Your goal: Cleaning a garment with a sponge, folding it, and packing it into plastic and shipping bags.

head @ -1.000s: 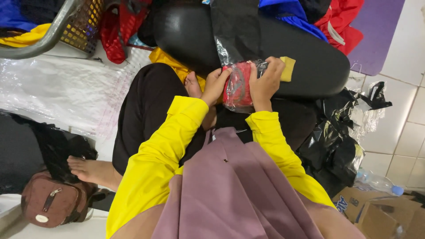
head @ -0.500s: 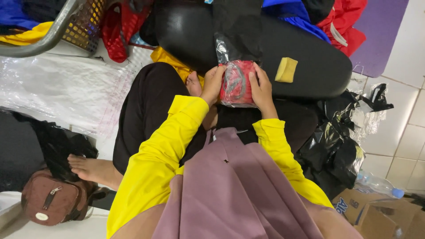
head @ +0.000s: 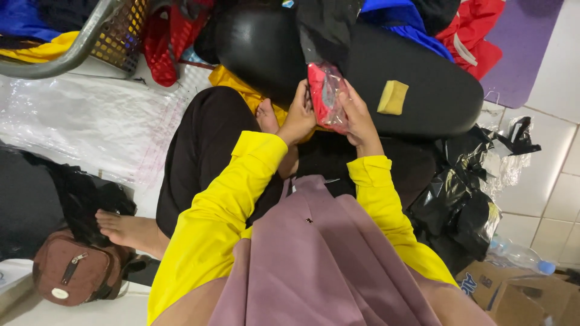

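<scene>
Red packet in clear plastic sits upright between your hands, against the black cushion. Your left hand at nine o'clock and right hand at three o'clock have fingers clamped on it; a yellow sponge lies just right.

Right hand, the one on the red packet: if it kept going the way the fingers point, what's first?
Probably the black cushioned seat behind the red plastic-wrapped packet that the right hand holds; depth is unclear.
</scene>
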